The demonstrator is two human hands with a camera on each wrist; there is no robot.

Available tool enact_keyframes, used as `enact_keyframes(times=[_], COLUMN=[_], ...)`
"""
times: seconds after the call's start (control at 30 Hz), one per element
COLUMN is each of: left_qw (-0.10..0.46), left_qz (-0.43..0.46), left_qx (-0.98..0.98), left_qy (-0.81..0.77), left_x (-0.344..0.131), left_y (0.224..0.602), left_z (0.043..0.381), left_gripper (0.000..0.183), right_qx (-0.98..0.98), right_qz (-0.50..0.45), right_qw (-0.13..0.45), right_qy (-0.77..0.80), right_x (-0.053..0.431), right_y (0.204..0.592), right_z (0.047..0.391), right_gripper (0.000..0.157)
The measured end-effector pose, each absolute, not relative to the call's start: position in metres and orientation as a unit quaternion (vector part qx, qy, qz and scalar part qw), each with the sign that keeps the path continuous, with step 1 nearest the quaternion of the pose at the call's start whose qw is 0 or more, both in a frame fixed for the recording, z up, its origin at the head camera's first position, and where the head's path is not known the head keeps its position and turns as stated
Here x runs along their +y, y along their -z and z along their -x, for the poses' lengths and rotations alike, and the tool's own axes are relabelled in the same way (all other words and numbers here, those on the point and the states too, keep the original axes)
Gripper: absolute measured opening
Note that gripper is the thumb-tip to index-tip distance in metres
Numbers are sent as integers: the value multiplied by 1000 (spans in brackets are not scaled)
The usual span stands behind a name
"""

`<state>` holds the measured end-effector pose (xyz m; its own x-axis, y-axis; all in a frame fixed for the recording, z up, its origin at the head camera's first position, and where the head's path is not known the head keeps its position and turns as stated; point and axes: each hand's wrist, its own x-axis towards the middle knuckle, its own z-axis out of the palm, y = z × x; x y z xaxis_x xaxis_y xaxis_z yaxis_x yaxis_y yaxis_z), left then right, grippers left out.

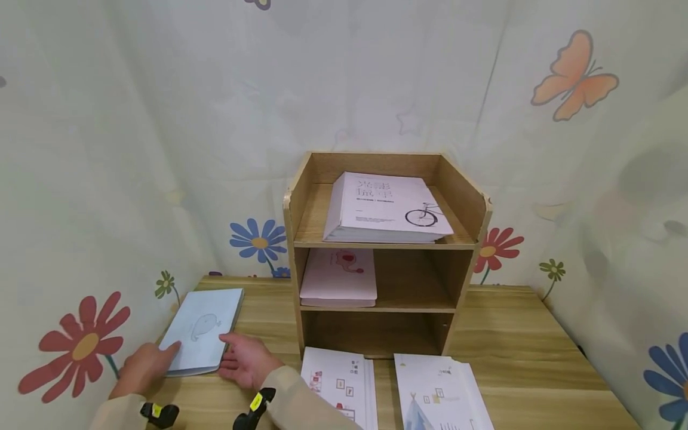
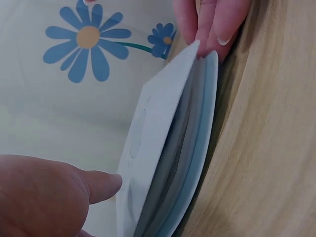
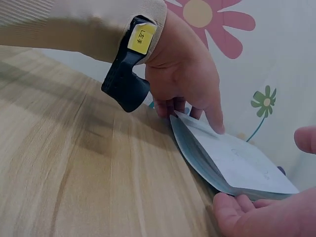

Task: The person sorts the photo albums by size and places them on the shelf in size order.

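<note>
From where I stand, the left hand [image 1: 144, 365] pinches the near left corner of a blue book [image 1: 200, 331], its thumb on the cover. The right hand [image 1: 248, 363] has loose fingers, which touch the book's right edge. The book is at the left part of the bench [image 1: 537, 352], left of the wooden shelf [image 1: 466, 204]. Two piles of white books [image 1: 341, 382] lie before this shelf.

Pale-blue booklet [image 1: 201, 329] — fingers [image 1: 229, 365] at both sides, wooden shelf [image 1: 376, 160], flowered backdrop [image 1: 376, 77]
</note>
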<state>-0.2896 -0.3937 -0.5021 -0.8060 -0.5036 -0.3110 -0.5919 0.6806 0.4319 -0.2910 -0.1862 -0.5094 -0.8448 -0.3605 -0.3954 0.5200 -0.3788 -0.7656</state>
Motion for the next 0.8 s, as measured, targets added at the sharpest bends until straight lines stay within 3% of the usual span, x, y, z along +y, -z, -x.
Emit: enact_keyframes(times=[0.43, 0.57, 0.8], left_qw=[79, 70, 64], left_qz=[287, 273, 285], left_qx=[915, 920, 894], left_qy=[-273, -273, -340], left_x=[-396, -402, -410], left_y=[498, 500, 505], left_z=[285, 283, 279], left_gripper=[68, 75, 103], right_qx=[510, 532, 568], right_qz=[-74, -77, -78], right_qw=[247, 237, 216], right_qy=[821, 809, 790], right_x=[-189, -191, -194], right_y=[510, 509, 509], right_z=[293, 294, 293], right_gripper=[24, 17, 10])
